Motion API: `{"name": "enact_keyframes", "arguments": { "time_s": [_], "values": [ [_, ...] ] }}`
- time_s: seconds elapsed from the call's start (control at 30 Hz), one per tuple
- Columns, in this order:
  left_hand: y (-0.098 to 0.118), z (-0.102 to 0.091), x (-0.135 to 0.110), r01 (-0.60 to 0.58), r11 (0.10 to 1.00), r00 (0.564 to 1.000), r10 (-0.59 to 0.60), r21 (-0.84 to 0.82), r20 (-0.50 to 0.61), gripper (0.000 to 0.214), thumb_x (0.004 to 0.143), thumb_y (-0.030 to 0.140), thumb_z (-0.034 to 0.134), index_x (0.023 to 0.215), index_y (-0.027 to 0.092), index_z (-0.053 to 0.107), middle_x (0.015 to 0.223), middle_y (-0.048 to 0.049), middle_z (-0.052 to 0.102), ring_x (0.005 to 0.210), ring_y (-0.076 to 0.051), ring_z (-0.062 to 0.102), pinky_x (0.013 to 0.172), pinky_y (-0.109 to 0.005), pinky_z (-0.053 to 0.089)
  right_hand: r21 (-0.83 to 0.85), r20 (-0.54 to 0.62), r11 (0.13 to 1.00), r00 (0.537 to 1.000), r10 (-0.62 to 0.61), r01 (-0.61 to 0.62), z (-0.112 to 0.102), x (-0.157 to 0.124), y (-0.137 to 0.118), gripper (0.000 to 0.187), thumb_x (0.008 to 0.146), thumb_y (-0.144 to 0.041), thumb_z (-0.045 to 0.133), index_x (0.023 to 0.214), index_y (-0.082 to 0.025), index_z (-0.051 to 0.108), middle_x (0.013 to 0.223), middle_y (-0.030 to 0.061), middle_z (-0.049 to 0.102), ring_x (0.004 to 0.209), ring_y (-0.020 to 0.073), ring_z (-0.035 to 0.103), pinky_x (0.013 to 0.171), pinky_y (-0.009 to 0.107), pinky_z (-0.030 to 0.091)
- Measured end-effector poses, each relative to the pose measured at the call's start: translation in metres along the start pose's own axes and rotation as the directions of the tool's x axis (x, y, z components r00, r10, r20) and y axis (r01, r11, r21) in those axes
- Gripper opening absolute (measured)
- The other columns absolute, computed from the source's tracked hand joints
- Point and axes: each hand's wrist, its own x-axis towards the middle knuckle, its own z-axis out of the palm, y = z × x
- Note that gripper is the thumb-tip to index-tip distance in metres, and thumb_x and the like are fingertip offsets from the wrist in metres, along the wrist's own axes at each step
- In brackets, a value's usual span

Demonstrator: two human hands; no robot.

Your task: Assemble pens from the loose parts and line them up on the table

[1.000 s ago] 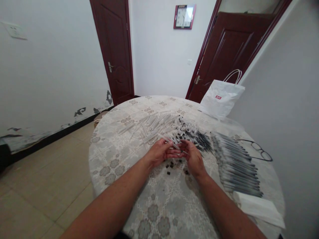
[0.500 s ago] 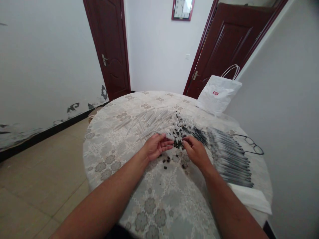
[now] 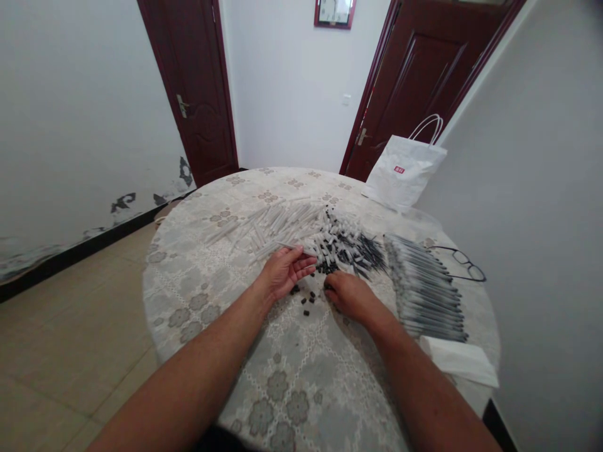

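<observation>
My left hand [image 3: 288, 274] has its thumb and forefinger closed on a thin clear pen barrel [image 3: 284, 245], its other fingers loosely curled. My right hand [image 3: 348, 292] is lowered to the tablecloth, fingertips pinched together at a small black plug [image 3: 326, 285], partly hidden by the fingers. Several more black plugs [image 3: 306, 312] lie loose between the hands. Just beyond them is a heap of short white pieces [image 3: 333, 236] mixed with black ones. Clear barrels [image 3: 264, 221] are spread at the back left of the heap, and thin dark refills [image 3: 373, 252] lie to its right.
A row of pens [image 3: 426, 289] lies on the right of the round table [image 3: 188, 282], beside eyeglasses [image 3: 464, 263]. Folded white paper or cloth [image 3: 460, 361] rests at the near right edge. A white paper bag [image 3: 404, 172] stands at the back right by the wall.
My right hand has come down and toward me, from the heap's edge to the loose black plugs, its fingers drawing together. My left hand keeps the barrel. The view has shifted slightly.
</observation>
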Motion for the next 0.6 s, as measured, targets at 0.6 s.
{"name": "enact_keyframes", "arguments": {
  "time_s": [0.6],
  "values": [
    [0.000, 0.005, -0.006, -0.003, 0.998, 0.995, -0.003, 0.058, 0.096, 0.024, 0.082, 0.020, 0.074, 0.097, 0.015, 0.056, 0.096, -0.0110, 0.074, 0.085, -0.021, 0.074, 0.077, -0.035, 0.061, 0.956, -0.259, 0.242, 0.868, 0.424, 0.167, 0.010, 0.018, -0.020, 0.026, 0.081, -0.041, 0.068, 0.094, -0.019, 0.063, 0.070, -0.0010, 0.066, 0.054, 0.0121, 0.057, 0.049, 0.024, 0.046]
  ]
}}
